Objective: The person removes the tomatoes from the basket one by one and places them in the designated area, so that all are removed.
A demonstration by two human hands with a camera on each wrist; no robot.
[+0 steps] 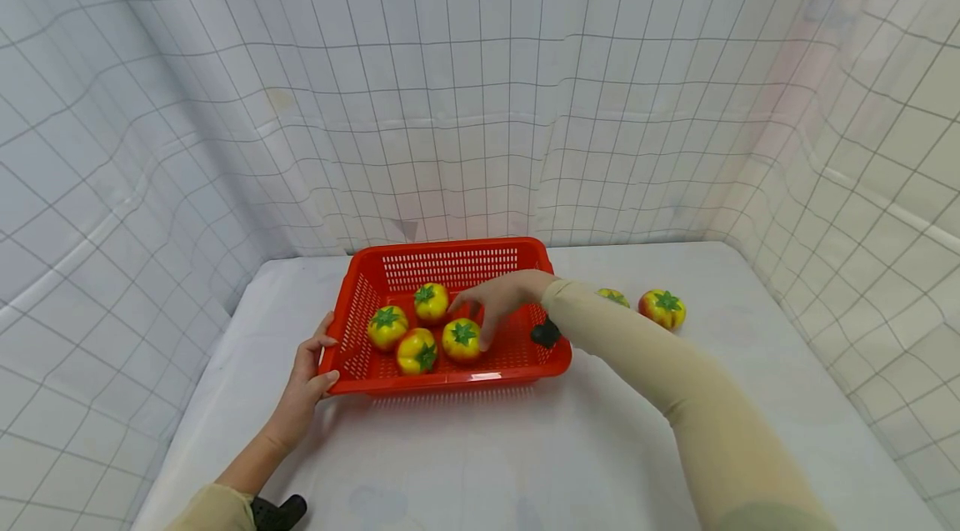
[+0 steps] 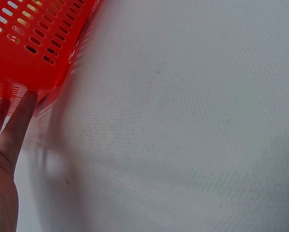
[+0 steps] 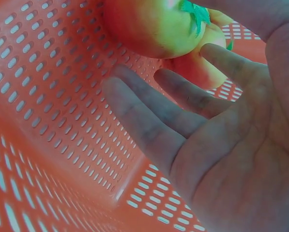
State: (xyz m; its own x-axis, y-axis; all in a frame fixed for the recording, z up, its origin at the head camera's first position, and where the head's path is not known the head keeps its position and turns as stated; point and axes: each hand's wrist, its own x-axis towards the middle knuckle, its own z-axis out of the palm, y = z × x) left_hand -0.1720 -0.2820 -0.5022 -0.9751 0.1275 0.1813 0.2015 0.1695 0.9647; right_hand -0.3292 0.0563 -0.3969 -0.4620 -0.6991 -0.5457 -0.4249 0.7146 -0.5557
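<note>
Inside the red basket (image 1: 450,382), by the front-right fruit (image 1: 461,340), the right hand (image 1: 498,298) is held with fingers spread; contact can't be told. Fingers are best kept clear of neighbouring fruit, basket best steadied at its front-left corner, touched by the left hand (image 1: 303,368); whether the rim is pinched can't be told. Four fruits are contained, bunched left of centre; two outside fruits (image 1: 662,310) (image 1: 613,296) are seen on the table (image 1: 450,464), one part-hidden by the right sleeve (image 1: 622,339).

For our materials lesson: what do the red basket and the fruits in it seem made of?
Red basket: likely moulded plastic, glossy, given its regular slots and bright rim highlight.
Fruits: perhaps plastic or foam imitations, smooth with slight sheen; vivid, similar green tops suggest this.
</note>
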